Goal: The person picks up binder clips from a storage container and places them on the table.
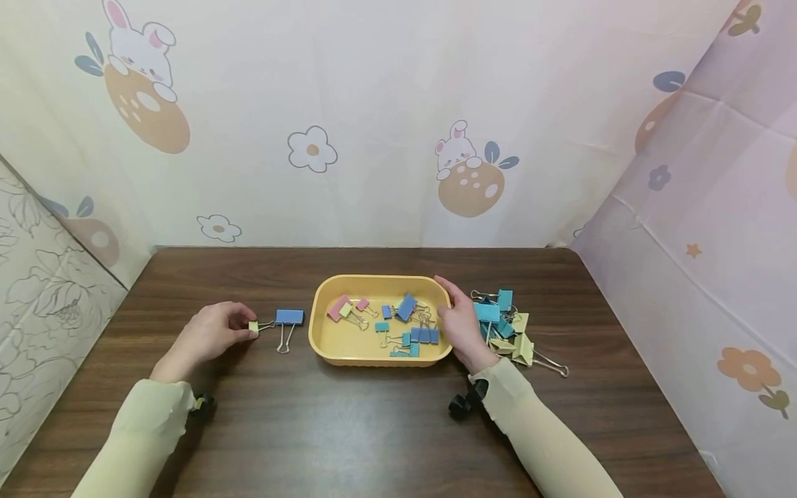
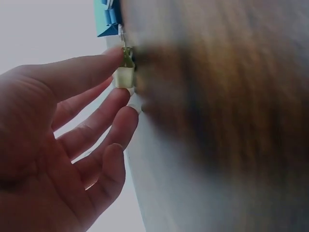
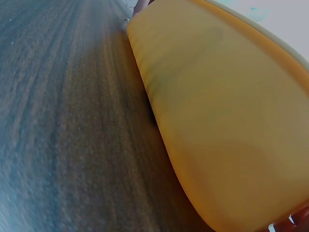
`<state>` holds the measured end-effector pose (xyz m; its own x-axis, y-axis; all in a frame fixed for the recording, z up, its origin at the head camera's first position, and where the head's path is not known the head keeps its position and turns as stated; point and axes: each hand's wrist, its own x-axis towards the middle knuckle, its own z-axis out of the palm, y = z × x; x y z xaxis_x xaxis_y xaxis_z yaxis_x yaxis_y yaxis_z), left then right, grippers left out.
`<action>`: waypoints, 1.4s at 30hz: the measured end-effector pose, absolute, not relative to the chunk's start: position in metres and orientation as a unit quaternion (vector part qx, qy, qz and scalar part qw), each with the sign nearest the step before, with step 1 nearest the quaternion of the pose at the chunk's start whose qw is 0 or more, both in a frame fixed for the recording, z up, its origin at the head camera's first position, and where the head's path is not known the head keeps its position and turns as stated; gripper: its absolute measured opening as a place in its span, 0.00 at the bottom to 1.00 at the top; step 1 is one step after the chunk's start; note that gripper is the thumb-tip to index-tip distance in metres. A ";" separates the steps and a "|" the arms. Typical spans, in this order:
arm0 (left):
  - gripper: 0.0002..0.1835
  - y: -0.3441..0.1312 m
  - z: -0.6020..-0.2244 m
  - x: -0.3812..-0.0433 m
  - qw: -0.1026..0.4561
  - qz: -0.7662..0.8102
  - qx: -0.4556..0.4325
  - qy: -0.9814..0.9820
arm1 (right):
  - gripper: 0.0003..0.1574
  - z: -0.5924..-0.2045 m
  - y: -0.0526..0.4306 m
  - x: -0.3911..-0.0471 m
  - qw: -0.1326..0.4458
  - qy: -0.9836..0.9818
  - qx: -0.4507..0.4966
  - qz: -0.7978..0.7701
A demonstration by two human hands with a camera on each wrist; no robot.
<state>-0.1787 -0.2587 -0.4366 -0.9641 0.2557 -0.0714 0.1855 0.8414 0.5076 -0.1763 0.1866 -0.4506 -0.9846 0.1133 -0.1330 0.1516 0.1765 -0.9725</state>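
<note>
Between thumb and fingertips, my left hand (image 1: 212,332) pinches a small yellow binder clip (image 1: 253,328) on the table, left of the tray. Its wire handles point right, toward a larger blue binder clip (image 1: 290,317) lying beside it. The left wrist view shows the yellow clip (image 2: 125,77) at the fingertips, the other fingers loosely bent. My right hand (image 1: 463,330) grips the right end of a yellow plastic tray (image 1: 349,348). Inside the tray lie pink binder clips (image 1: 338,308), blue ones (image 1: 425,336), teal ones (image 1: 382,326) and a yellow one. The right wrist view shows mainly the tray's side (image 3: 217,111).
Right of my right hand, a pile of teal (image 1: 487,312) and yellow binder clips (image 1: 523,349) lies on the brown wooden table (image 1: 349,429). Patterned curtains (image 1: 373,83) hang behind the table and along its sides. A black strap device (image 1: 468,400) sits at my right wrist.
</note>
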 end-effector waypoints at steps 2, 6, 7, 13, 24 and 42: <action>0.14 -0.258 -0.435 -0.180 0.065 0.256 0.120 0.957 | 0.41 -0.451 0.187 -0.176 0.014 0.767 0.085 -0.636; 0.14 -0.252 -0.429 -0.182 0.040 0.263 0.141 0.954 | 0.41 -0.450 0.186 -0.177 0.015 0.767 0.085 -0.636; 0.13 -0.250 -0.427 -0.182 0.034 0.267 0.144 0.952 | 0.41 -0.450 0.187 -0.177 0.016 0.766 0.086 -0.637; 0.12 -0.228 -0.415 -0.183 0.024 0.342 0.179 0.922 | 0.41 -0.450 0.187 -0.177 0.015 0.766 0.086 -0.637; 0.10 -0.171 -0.395 -0.183 0.008 0.403 0.290 0.868 | 0.41 -0.448 0.185 -0.176 0.017 0.765 0.086 -0.639; 0.11 -0.106 -0.412 -0.210 0.025 0.260 0.388 0.884 | 0.40 -0.448 0.186 -0.176 0.017 0.767 0.084 -0.636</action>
<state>-0.2104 -0.1058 -0.4119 -0.6974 0.6994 0.1567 0.6730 0.5640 0.4785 -0.1758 0.1858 -0.4479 -0.9853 0.1078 -0.1324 0.1500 0.1763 -0.9728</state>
